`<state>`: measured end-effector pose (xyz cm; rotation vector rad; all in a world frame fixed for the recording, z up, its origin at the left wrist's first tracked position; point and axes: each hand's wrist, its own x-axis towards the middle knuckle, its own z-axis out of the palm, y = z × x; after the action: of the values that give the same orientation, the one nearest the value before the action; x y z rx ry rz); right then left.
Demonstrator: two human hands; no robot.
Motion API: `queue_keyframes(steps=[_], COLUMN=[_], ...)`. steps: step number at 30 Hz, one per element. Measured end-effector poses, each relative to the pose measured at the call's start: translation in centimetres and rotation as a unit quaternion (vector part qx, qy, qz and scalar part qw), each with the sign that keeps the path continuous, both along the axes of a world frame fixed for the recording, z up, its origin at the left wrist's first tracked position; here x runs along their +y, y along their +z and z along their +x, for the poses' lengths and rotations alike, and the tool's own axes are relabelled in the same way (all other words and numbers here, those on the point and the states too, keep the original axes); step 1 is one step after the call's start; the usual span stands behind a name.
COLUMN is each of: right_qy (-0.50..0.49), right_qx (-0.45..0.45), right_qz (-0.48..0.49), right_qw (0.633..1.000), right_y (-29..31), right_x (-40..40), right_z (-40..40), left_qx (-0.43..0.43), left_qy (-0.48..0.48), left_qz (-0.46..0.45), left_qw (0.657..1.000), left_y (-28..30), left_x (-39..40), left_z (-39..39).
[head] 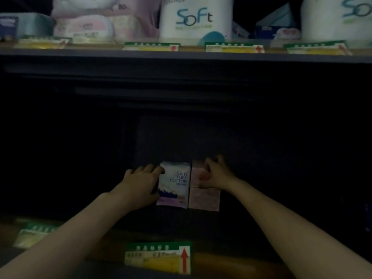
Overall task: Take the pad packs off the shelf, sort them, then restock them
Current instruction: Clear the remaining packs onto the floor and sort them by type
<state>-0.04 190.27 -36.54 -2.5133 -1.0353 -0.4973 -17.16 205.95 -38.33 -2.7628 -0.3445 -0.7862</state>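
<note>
Two pad packs stand side by side in a dark lower shelf bay. The white and lilac pack [174, 185] reads "PURE COTTON". My left hand [141, 184] grips its left edge, fingertips curled over the upper corner. To its right stands a pink pack [204, 198]. My right hand [214, 175] holds the upper part of that pack, fingers curled over its top and thumb on its front. Both forearms reach in from below.
The shelf above carries white "Soft" paper rolls [196, 18], pink soft packs [84, 27] and blue boxes [275, 21]. Green and yellow price tags [158, 257] line both shelf edges. The bay around the two packs is too dark to make out.
</note>
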Motion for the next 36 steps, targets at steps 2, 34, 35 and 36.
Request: queue_keyframes(steps=[2,34,35,36], right_qy=[-0.025,-0.025,-0.016,-0.005], right_qx=[-0.036,0.119,0.121,0.109], right_qz=[-0.054,-0.112,-0.086,-0.048], right_qw=[0.998,0.986,0.989,0.993], right_y=[-0.2,-0.1,0.3,0.7], right_x=[-0.3,-2.5,-3.1,-3.8], right_z=[-0.1,-2.2,-2.8,-3.3], left_qx=[-0.013,0.025,-0.005,-0.049], left_qy=[-0.015,-0.045,-0.031,-0.021], left_qz=[0.001,-0.319,-0.306,-0.305], left_qw=[1.0,0.946,0.951,0.951], left_y=[-0.6,0.0,0.3,0.5], left_x=[0.1,-0.7,-1.2,-1.8], left_z=[0.4,-2.2,-2.2,-2.4])
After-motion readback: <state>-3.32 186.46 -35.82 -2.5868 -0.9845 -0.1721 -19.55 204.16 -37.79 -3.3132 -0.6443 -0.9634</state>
